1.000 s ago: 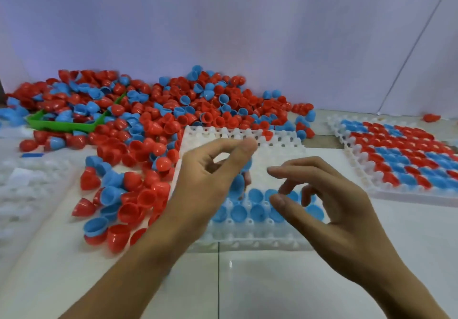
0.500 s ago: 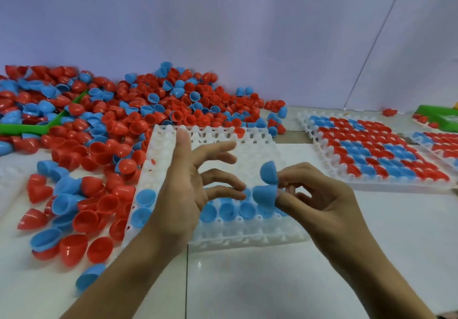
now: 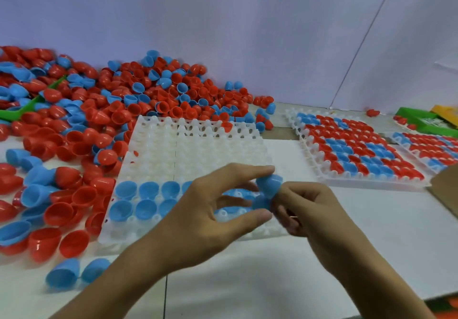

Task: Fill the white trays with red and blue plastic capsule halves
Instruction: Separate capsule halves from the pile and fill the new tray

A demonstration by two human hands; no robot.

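The capsule halves [image 3: 138, 105] are glossy, smooth plastic — red and blue. The tray [image 3: 198, 145] is translucent white plastic, faintly shiny; the surface [image 3: 371, 232] beneath looks matt white — smooth.

Two bare forearms, left hand [image 3: 210, 209] and right hand [image 3: 314, 214] ungloved, no sleeves, rings or watch visible

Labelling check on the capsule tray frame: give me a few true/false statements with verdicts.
1. The near white tray holds only blue halves. True.
2. The right hand holds a red half. False: it pinches blue halves.
3. The tray on the right is empty. False: red and blue halves fill it.
4. The loose pile lies left of and behind the near tray. True.
5. The left hand rests flat on the table. False: its fingers reach for the held blue halves.
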